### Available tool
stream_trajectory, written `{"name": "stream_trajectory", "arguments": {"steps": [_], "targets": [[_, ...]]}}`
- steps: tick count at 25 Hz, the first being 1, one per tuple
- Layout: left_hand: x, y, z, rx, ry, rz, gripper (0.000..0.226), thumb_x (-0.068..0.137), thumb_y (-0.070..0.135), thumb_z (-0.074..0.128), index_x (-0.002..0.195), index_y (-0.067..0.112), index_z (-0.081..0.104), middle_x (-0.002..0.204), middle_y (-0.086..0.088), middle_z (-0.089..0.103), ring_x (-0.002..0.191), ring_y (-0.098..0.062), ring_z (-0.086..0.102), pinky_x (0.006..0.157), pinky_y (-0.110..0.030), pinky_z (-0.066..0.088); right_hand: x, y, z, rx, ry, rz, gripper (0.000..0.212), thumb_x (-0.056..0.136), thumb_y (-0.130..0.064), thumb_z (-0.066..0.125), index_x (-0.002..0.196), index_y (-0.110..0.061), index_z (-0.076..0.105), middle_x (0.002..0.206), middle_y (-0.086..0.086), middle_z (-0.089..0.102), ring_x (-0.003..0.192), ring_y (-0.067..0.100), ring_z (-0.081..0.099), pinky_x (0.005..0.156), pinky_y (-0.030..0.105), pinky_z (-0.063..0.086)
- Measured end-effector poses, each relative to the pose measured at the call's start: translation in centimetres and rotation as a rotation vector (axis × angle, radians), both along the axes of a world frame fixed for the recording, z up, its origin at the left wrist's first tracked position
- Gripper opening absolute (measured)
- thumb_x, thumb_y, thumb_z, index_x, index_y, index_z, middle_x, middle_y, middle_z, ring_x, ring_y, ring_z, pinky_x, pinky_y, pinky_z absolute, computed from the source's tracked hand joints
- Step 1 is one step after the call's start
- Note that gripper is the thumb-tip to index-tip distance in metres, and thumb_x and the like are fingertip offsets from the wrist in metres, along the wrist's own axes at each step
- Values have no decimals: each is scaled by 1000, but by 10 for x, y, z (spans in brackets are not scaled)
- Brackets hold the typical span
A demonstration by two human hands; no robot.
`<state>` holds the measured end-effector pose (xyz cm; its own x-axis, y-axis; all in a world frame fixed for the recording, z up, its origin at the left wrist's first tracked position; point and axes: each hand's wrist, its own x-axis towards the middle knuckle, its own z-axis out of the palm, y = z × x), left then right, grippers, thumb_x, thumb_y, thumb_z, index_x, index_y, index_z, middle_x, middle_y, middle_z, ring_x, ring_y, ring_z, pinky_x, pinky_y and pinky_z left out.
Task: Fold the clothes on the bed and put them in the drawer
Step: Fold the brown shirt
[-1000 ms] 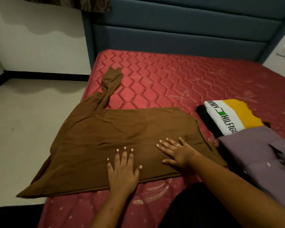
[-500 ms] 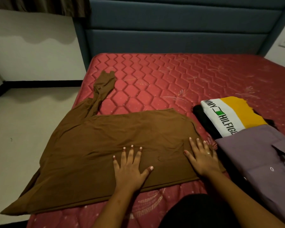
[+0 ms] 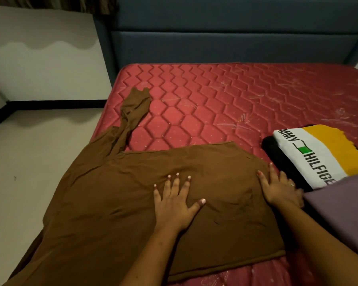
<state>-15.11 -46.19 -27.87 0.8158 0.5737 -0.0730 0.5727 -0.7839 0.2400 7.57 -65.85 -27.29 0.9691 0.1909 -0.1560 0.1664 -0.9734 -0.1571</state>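
**Garment across the near left of the mattress, pile at 3 o'clock**

The mattress (image 3: 236, 100) fills the middle, with the headboard (image 3: 236, 38) behind it at 12 o'clock, the floor (image 3: 39, 162) at 9 o'clock and the wall (image 3: 39, 69) at 10 o'clock. A long-sleeved garment (image 3: 112, 193) lies spread on the near part, running from the centre to 7 o'clock, where it hangs over the mattress's left edge. Its sleeve (image 3: 134, 108) reaches toward 11 o'clock. The left hand (image 3: 174, 205) lies flat on the garment's middle; the right hand (image 3: 279, 188) lies on its right edge. Just beside that hand, at 3 o'clock, a lettered top (image 3: 318, 153) lies on another garment (image 3: 277, 157), and a folded cloth (image 3: 343, 207) at 4 o'clock overlaps the near end of both
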Motion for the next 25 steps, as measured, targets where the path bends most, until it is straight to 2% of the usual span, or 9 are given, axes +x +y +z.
{"name": "stream_trajectory", "arguments": {"steps": [5, 7, 9, 11, 12, 14, 16, 19, 25], "targets": [[48, 36, -11, 32, -22, -13, 90, 71, 86, 4, 150, 44, 0, 161, 3, -7, 147, -20, -11, 114, -54, -6, 36, 31, -7, 22, -61, -94, 80, 87, -76, 18, 153, -31, 14, 149, 18, 35, 132, 40, 37, 105, 52, 28], [68, 47, -10, 16, -7, -22, 87, 72, 86, 9, 149, 45, 3, 162, 3, -4, 148, -22, -9, 114, -55, -6, 52, 45, -4, 122, -41, -170, 68, 95, -62, 23, 151, -24, 21, 145, 22, 39, 130, 42, 40, 103, 51, 31], [82, 59, -7, -35, 32, -63, 82, 78, 84, 19, 149, 46, 5, 162, 4, -2, 148, -22, -9, 114, -54, -8, 58, 66, 2, 184, -170, -226, 52, 100, -37, 30, 145, -12, 34, 140, 23, 44, 127, 41, 44, 102, 49, 34], [90, 76, -3, -94, 54, -131, 74, 86, 76, 25, 150, 44, 7, 162, 6, 0, 148, -19, -8, 115, -52, -7, 33, 107, 5, 302, -432, -27, 49, 91, -14, 38, 139, -7, 44, 139, 19, 49, 129, 35, 45, 109, 46, 29], [90, 84, -1, -91, 46, -159, 68, 92, 67, 27, 151, 41, 8, 162, 6, 2, 148, -17, -5, 116, -51, -4, 6, 136, 6, 385, -445, 181, 52, 89, -11, 41, 141, -10, 44, 144, 12, 46, 135, 28, 41, 114, 41, 22], [84, 99, -2, -21, 25, -194, 58, 100, 46, 28, 153, 30, 11, 161, 6, 7, 148, -16, 2, 118, -46, 3, -57, 187, 0, 387, -218, 607, 52, 97, -24, 35, 148, -20, 34, 154, -1, 33, 144, 16, 26, 118, 33, 11], [75, 105, -6, 43, -6, -174, 55, 102, 37, 26, 153, 25, 10, 161, 5, 9, 148, -15, 6, 118, -42, 7, -81, 206, -5, 233, -67, 799, 64, 94, -52, 10, 152, -29, 19, 159, -9, 20, 147, 10, 14, 118, 34, 6], [65, 114, -8, 56, -53, -67, 52, 102, 44, 23, 152, 32, 16, 160, 7, 12, 147, -17, 7, 117, -45, 8, -36, 185, -10, 72, -103, 785, 63, 92, -65, 10, 151, -42, 8, 160, -17, 10, 148, 10, 5, 119, 43, 2], [56, 139, -10, 69, -36, 118, 53, 99, 53, 25, 149, 37, 22, 159, 1, 19, 145, -23, 13, 114, -48, 14, 26, 161, -12, 46, -105, 608, 49, 101, -48, 20, 150, -45, 14, 158, -15, 17, 147, 14, 13, 117, 46, 6]]}}
